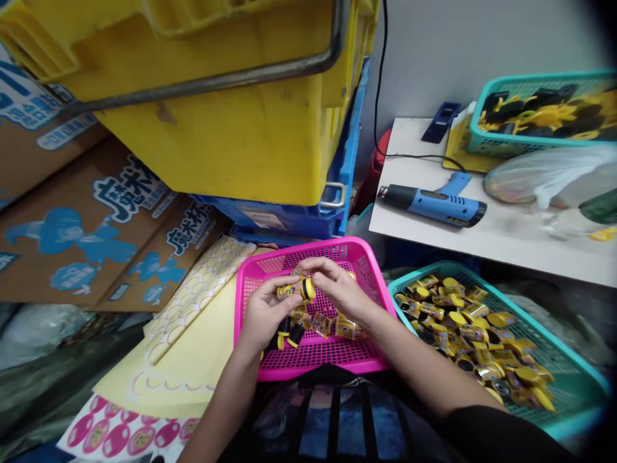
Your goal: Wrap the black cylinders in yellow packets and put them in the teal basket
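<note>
Fingers (321,267) of both hands clamped together. Rightward, teal basket (576,379) heaped with small bottles (472,334); in front of you, pink basket (366,270) holding fewer; above it, left hand (263,315) and right hand (337,289) share one yellow-and-black capped bottle (295,290).
</note>
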Demonstrator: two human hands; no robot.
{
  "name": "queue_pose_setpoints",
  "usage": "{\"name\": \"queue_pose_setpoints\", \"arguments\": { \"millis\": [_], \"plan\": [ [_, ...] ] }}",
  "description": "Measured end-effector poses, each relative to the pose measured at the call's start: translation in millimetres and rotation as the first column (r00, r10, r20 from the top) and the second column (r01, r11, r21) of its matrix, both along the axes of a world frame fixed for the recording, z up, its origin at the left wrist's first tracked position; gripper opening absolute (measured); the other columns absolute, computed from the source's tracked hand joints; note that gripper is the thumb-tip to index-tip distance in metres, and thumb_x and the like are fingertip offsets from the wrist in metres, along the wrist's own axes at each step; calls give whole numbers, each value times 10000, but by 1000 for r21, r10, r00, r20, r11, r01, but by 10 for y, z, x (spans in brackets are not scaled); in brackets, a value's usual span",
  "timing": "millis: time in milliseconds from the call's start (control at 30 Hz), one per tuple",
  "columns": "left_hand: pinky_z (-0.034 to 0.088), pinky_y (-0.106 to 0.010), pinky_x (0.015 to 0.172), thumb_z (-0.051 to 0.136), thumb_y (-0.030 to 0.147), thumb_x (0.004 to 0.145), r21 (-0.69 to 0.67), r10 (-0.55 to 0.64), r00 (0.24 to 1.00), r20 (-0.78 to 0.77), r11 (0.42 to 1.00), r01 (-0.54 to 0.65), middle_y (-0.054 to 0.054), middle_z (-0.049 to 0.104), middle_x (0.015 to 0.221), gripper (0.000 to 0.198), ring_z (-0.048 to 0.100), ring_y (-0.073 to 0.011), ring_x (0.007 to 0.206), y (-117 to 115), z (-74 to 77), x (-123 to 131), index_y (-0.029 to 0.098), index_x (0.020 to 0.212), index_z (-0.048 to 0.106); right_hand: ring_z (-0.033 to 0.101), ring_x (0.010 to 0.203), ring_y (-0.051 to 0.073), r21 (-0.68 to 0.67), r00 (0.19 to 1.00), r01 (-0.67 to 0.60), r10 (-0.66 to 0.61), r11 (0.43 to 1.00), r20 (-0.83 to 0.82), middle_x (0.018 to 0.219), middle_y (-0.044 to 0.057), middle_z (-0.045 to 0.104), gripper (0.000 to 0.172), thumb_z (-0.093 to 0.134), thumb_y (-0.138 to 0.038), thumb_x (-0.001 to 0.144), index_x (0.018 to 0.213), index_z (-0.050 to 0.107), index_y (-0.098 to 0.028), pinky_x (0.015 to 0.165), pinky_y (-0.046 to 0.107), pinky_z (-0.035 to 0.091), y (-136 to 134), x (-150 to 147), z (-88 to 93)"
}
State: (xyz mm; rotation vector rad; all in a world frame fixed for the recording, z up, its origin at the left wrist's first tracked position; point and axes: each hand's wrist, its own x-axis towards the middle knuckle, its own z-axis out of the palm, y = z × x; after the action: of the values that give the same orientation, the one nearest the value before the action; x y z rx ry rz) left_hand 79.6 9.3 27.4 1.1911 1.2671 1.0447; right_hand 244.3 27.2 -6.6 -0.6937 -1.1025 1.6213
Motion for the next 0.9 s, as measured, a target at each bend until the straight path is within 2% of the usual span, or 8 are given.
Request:
{"name": "queue_pose_setpoints", "arguments": {
  "millis": [133, 367, 467, 533, 633, 733, 833, 900],
  "plan": [
    [553, -382, 872, 805, 385, 637, -7, 9, 999, 45, 1000, -8, -91, 737, 1070, 365, 675, -261, 1023, -53, -31, 137, 199, 939, 719, 579, 799, 166, -192, 979, -139, 105, 972, -177, 895, 45, 624, 457, 608, -624, 791, 997, 617, -217, 740, 315, 481, -73, -68, -81],
    [562, -361, 862, 827, 346, 626, -68, 27, 991, 133, 998, -18, -83, 737, 1075, 353, 682, -246, 1011, -120, -26, 246, 193, 924, 716, 564, 783, 143, -114, 991, 7, -22, 993, -131, 837, 3, 610, 425, 730, -577, 708, 881, 620, -205, 750, 283, 451, -86, -86, -198],
    [591, -316, 745, 814, 364, 648, -124, 38, 976, 217, 992, -11, -72, 736, 1028, 371, 707, -215, 895, -137, -17, 284, 188, 953, 696, 598, 817, 168, -149, 975, -31, -3, 988, -222, 879, 45, 637, 527, 465, -692, 841, 940, 626, -200, 759, 319, 479, -112, 12, -165],
    [588, -267, 659, 805, 359, 664, -138, 47, 965, 257, 990, -12, -50, 727, 977, 385, 708, -175, 794, -134, -3, 326, 194, 985, 673, 614, 934, 193, -108, 973, -12, -13, 994, -230, 999, 78, 652, 580, 336, -693, 891, 1042, 621, -211, 815, 353, 489, -139, 107, -105],
    [567, -222, 611, 802, 337, 673, -129, 12, 960, 280, 991, 25, -28, 709, 959, 461, 699, -149, 757, -121, 26, 435, 227, 1077, 609, 588, 1072, 216, 164, 996, 80, -87, 983, 35, 1150, 81, 636, 453, 611, -562, 825, 1138, 610, -236, 920, 389, 463, -189, 287, 44],
    [581, -269, 688, 778, 391, 696, -115, -108, 970, 217, 984, 135, -54, 705, 1026, 594, 704, -187, 859, -118, 69, 557, 259, 1216, 523, 612, 1008, 210, 447, 912, 119, -276, 887, 304, 1071, 71, 677, 373, 741, -380, 759, 1080, 652, -211, 928, 390, 462, -266, 615, 249],
    [578, -359, 805, 770, 443, 686, -102, -196, 981, -12, 976, 193, -90, 694, 1127, 676, 695, -233, 946, -86, 106, 511, 250, 1275, 502, 640, 912, 185, 501, 765, 163, -430, 850, 479, 1016, 57, 699, 326, 680, -352, 813, 1102, 660, -203, 847, 352, 499, -469, 1240, 453],
    [560, -400, 860, 754, 476, 678, -82, -124, 969, -212, 991, 109, -68, 709, 1111, 616, 692, -248, 956, -22, 77, 314, 255, 1220, 562, 652, 906, 188, 435, 578, 228, -481, 871, 660, 1011, 53, 709, 311, 630, -365, 847, 1116, 670, -214, 838, 351, 504, -726, 1773, 554]
  ]
}}
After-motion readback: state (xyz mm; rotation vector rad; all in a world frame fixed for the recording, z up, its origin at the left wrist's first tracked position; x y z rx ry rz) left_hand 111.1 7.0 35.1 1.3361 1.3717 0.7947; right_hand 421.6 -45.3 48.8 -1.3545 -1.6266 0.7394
